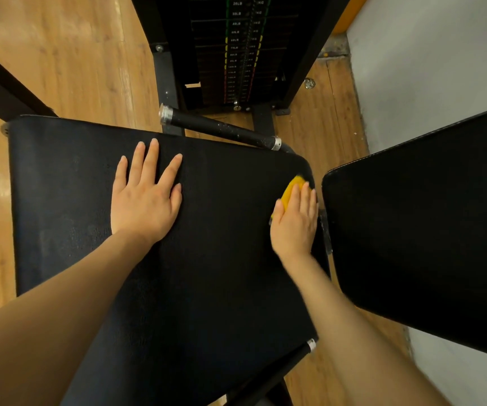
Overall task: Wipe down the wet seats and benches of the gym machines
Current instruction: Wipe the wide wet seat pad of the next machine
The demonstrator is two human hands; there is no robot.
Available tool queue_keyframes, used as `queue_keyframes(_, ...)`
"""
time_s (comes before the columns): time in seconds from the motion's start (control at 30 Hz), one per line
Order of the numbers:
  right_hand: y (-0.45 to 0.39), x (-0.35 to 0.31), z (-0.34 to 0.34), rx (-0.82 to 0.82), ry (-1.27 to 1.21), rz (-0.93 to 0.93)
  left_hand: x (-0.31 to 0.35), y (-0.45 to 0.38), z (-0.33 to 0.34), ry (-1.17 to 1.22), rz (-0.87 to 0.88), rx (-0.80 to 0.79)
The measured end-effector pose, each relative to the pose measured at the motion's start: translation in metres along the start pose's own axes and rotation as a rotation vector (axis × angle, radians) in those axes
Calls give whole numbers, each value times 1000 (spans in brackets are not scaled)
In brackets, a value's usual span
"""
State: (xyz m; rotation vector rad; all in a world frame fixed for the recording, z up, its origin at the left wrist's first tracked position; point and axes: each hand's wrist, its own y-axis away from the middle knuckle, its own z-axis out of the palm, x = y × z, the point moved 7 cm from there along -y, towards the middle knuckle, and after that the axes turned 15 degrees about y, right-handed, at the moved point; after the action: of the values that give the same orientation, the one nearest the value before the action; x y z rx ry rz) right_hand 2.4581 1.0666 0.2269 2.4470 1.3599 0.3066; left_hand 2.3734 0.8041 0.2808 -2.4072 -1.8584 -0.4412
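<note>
From the head view we see the right hand (294,222) pressing a yellow cloth (290,192) flat under straight fingers at the seat's (69,177) far right corner, beside the back pad (427,230), while the left hand (145,197) lies open, palm down, mid-seat, gripping nothing. Faint droplets show on the seat's left part and on the handle (221,128), so we judge this seat partly wiped, its left side remaining. The back pad looks dark and we cannot tell whether it is wet; other machines are out of view.
</note>
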Motion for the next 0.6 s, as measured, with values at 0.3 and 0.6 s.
queue_keyframes(0.3,-8,-2,-6,54,-67,-15,0,0,-1,15,6,17)
queue_keyframes(0.6,111,24,33,35,-118,-82,0,-1,-1,22,6,4)
